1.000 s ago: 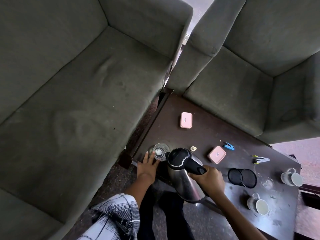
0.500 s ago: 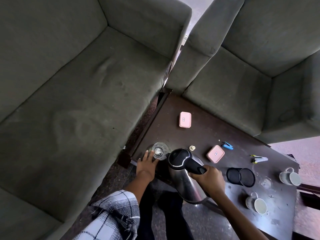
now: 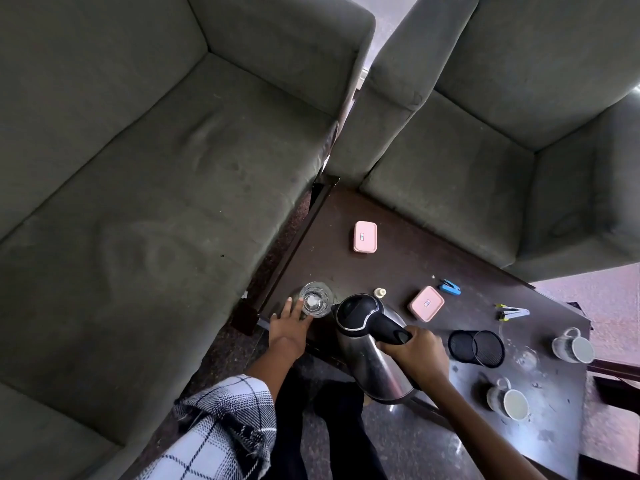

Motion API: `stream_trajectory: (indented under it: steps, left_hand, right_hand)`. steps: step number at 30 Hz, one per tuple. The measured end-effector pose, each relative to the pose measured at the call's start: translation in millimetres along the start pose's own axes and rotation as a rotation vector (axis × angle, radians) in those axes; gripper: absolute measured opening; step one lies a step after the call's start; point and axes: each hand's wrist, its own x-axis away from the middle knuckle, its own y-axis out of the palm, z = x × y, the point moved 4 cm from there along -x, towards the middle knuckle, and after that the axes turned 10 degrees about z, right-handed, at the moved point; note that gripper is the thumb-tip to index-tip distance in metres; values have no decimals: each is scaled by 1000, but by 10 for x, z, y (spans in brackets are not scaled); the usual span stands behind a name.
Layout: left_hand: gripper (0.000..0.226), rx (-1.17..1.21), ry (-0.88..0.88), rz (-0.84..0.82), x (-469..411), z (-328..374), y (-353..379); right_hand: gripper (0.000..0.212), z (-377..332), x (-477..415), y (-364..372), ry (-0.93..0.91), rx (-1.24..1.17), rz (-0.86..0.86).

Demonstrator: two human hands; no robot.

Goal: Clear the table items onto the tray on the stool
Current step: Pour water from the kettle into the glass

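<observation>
- A grey sofa (image 3: 156,168) fills the left side, and its place is unchanged from half a second ago.
- The left hand (image 3: 289,327), coming out of a checked sleeve (image 3: 221,434), lies with straight, spread fingers against the near side of the glass (image 3: 316,299). It has barely shifted and is not wrapped round the glass.
- The glass stands upright at the near left corner of the dark table (image 3: 398,268), just where it stood before.
- The steel kettle (image 3: 367,355) is tilted, its black lid and spout towards the glass and its base out over the table's near edge. Its tilt looks the same as earlier.
- The right hand (image 3: 417,356) keeps its fingers curled tight round the kettle's black handle.
- Unmoved on the table to the right are two pink boxes (image 3: 365,237) (image 3: 426,303), a small cream cap (image 3: 380,292), a blue stapler (image 3: 450,286), a black mesh holder (image 3: 476,348) on its side and two mugs (image 3: 509,400) (image 3: 573,348).
- A grey armchair (image 3: 485,150) stands behind the table.
</observation>
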Motion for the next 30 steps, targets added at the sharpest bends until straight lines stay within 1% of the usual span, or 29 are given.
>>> stream_trajectory:
  steps: [5, 8, 13, 21, 30]
  left_hand:
    - [69, 39, -28, -43, 47, -4, -47]
    - [68, 42, -33, -41, 75, 4, -108]
    - [67, 30, -40, -43, 81, 18, -115]
    - [69, 7, -42, -47, 92, 45, -136]
    - [71, 10, -38, -53, 74, 36, -110]
  right_hand:
    - [41, 30, -3, -5, 12, 6, -7]
    - [38, 36, 1, -9, 16, 12, -11]
    - [40, 40, 16, -13, 24, 14, -9]
    - [36, 33, 7, -1, 26, 18, -18]
    - [43, 10, -16, 5, 20, 4, -15]
